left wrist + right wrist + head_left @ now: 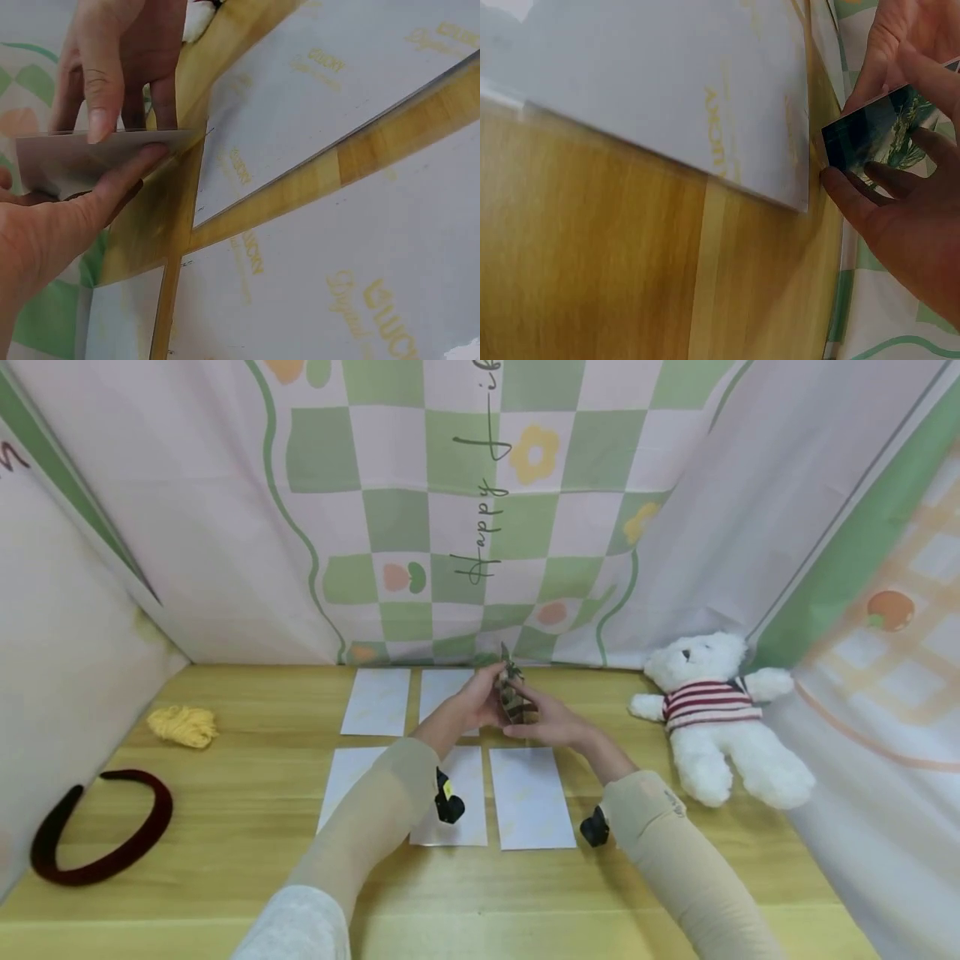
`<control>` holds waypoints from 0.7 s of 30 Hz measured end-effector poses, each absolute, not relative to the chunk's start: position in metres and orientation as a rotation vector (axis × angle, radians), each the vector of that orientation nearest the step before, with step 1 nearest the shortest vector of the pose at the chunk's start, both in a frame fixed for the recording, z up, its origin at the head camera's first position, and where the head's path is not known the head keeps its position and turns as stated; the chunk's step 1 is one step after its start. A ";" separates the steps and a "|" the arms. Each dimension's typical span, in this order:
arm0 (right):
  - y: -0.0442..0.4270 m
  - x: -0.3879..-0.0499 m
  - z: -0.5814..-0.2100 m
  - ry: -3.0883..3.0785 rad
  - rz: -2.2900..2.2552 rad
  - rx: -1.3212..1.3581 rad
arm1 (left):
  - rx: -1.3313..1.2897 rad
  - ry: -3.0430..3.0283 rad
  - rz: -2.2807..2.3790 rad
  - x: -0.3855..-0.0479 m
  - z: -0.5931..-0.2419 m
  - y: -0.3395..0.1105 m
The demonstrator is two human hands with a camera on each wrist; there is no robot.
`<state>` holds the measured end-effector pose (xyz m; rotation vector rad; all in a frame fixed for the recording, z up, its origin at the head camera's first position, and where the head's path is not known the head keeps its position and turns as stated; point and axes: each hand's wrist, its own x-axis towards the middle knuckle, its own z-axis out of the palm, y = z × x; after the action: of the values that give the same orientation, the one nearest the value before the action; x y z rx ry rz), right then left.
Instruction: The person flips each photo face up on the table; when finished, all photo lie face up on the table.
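Note:
A glossy photo print (512, 697) is held up between both hands above the back part of the table. My left hand (477, 700) grips its left side, and my right hand (553, 720) pinches it from the right. In the left wrist view the photo's plain pale side (75, 161) shows, with a thumb and fingers on either side of it. The right wrist view shows the dark picture side (877, 131), with a green plant-like pattern partly covered by fingers. White sheets (532, 797) with faint yellow LUCKY lettering lie under and around the hands.
Several white sheets lie in two rows, one at the back left (375, 702). At the left are yellow yarn (182, 727) and a dark red headband (153, 822). A white teddy bear (701, 747) in a striped shirt lies at the right. A checked curtain (465, 527) hangs behind.

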<state>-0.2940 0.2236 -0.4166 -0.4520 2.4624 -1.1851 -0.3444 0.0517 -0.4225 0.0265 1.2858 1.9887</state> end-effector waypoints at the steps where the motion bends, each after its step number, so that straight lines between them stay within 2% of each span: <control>1: 0.224 -0.295 -0.418 2.480 -1.170 -0.477 | 0.022 1.273 2.005 -0.345 -0.423 0.052; 7: 0.229 -0.297 -0.421 2.576 -1.053 -0.577 | -0.112 1.392 2.065 -0.346 -0.425 0.052; 13: 0.232 -0.295 -0.422 2.638 -0.902 -0.564 | -0.254 1.991 2.008 -0.345 -0.427 0.052; 17: 0.234 -0.295 -0.423 2.674 -0.818 -0.559 | -0.169 2.359 1.742 -0.344 -0.428 0.051; 21: 0.237 -0.295 -0.424 2.724 -0.676 -0.610 | 0.025 2.565 1.469 -0.343 -0.428 0.051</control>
<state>-0.2948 0.2367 -0.4240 -0.6105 2.7237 -0.6764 -0.3427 0.0513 -0.4277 0.0253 2.5646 1.4685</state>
